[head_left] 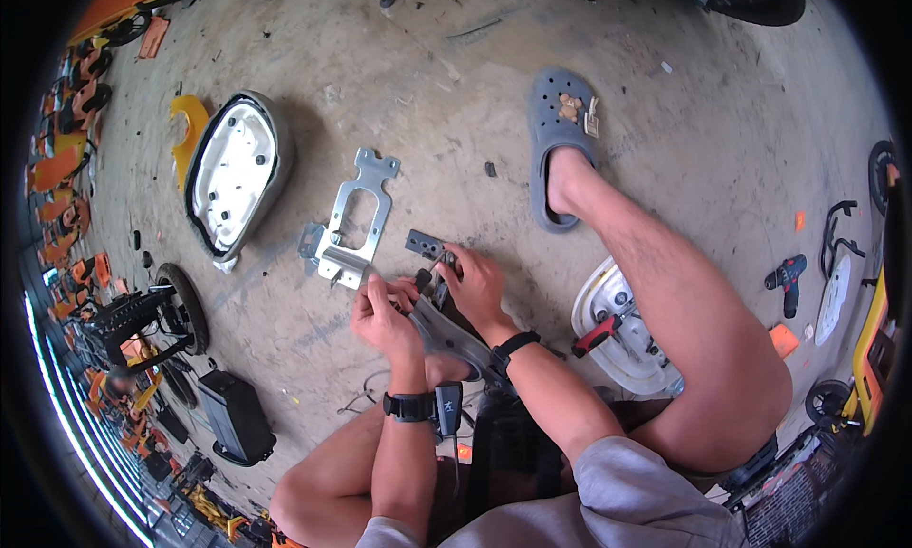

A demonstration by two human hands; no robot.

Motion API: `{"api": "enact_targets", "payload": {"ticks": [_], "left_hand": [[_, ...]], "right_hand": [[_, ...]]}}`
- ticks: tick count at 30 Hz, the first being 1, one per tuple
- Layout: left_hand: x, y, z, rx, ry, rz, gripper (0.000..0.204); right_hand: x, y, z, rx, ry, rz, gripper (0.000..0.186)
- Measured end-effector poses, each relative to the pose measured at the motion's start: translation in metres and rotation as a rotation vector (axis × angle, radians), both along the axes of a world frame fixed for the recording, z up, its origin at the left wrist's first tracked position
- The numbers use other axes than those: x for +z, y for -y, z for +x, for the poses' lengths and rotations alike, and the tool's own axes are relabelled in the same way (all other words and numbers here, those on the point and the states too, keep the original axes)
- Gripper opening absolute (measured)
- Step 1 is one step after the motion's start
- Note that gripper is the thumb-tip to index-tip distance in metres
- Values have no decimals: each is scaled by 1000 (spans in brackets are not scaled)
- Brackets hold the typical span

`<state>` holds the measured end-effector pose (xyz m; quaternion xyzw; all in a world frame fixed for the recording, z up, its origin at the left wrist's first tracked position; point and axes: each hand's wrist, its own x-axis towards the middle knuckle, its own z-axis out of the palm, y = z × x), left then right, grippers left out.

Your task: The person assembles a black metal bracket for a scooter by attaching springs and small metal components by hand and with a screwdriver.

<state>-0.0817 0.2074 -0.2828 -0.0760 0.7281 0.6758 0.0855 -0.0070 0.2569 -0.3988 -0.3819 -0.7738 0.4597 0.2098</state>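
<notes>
Over the grey clog on my left foot, both hands work close together. My left hand (388, 325) is closed in a pinch; what sits between its fingertips is too small to make out. A small black piece (422, 280) shows between the two hands. My right hand (478, 287) is closed with its fingertips at the end of a dark metal bracket (425, 244) with holes, partly hidden by the fingers. Just beyond my left hand, a silver metal bracket (375, 227) with a large cut-out lies on the floor.
An upturned seat (236, 179) and a yellow part (193, 128) lie at the far left. A black box (236, 420) stands near left. A red-handled tool (598, 336) rests on a white panel (587, 301) beside my right leg. A cordless drill (787, 282) lies farther right.
</notes>
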Motion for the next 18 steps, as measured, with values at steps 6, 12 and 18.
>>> {"api": "enact_targets", "payload": {"ticks": [6,12,18], "left_hand": [[-2,-6,-17,-93,-1,-43,38],[3,-18,-30,-133,-1,-145,38],[5,-33,-36,-225,-21,-203,39]], "right_hand": [[18,7,2,-86,21,-117,38],[0,30,23,-293,134,-245,42],[-14,31,27,-329,76,-337,33]]}}
